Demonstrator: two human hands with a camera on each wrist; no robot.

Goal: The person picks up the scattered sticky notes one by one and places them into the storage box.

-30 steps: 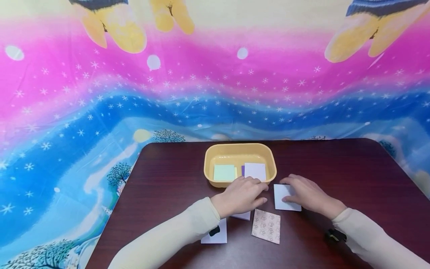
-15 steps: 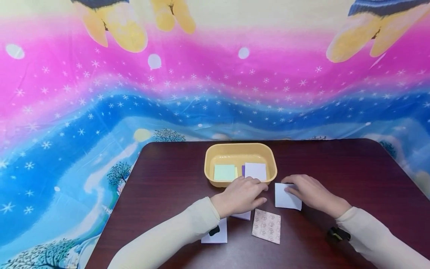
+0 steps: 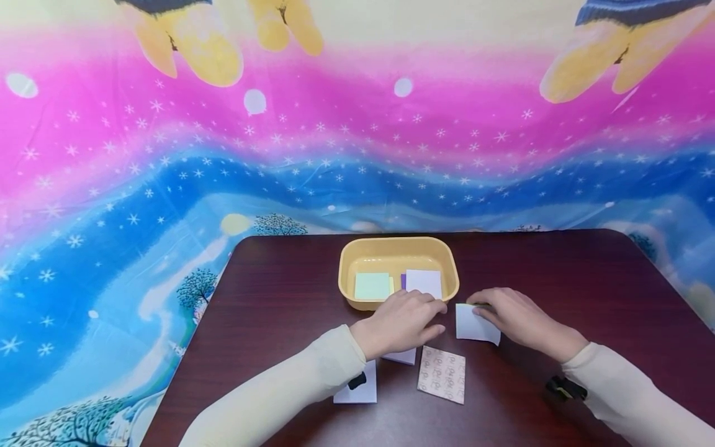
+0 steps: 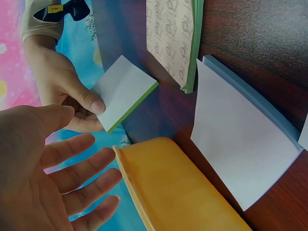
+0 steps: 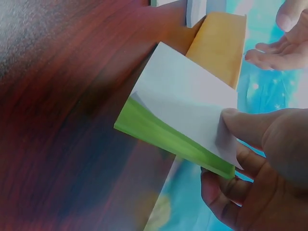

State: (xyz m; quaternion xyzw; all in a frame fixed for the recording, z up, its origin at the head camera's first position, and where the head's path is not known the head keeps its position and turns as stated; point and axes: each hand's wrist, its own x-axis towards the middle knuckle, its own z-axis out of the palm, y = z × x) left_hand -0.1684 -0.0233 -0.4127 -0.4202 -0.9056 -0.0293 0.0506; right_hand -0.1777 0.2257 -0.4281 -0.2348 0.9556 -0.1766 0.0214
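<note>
My right hand [image 3: 516,320] pinches a sticky note pad [image 3: 475,323], thumb on its white top sheet and fingers beneath. In the right wrist view that sheet curls up from the green pad [image 5: 183,149] along one edge. Palm down by the front of the yellow tub [image 3: 399,247], my left hand [image 3: 398,326] has its fingers loosely spread and holds nothing. Inside the tub lie a mint-green pad [image 3: 371,286] and a white-topped pad [image 3: 423,283] with purple showing at its side.
A pad with a printed pattern [image 3: 441,375] lies nearer the person. Two white-topped pads [image 3: 365,388] are partly covered by the left hand and forearm; one shows a blue-grey edge [image 4: 255,98] in the left wrist view. A printed cloth [image 3: 335,136] hangs behind the table.
My right hand has drawn slightly to the right, its thumb sliding up toward the pad's far edge. The white top sheet now bends up at its near side. My left hand has stayed put.
</note>
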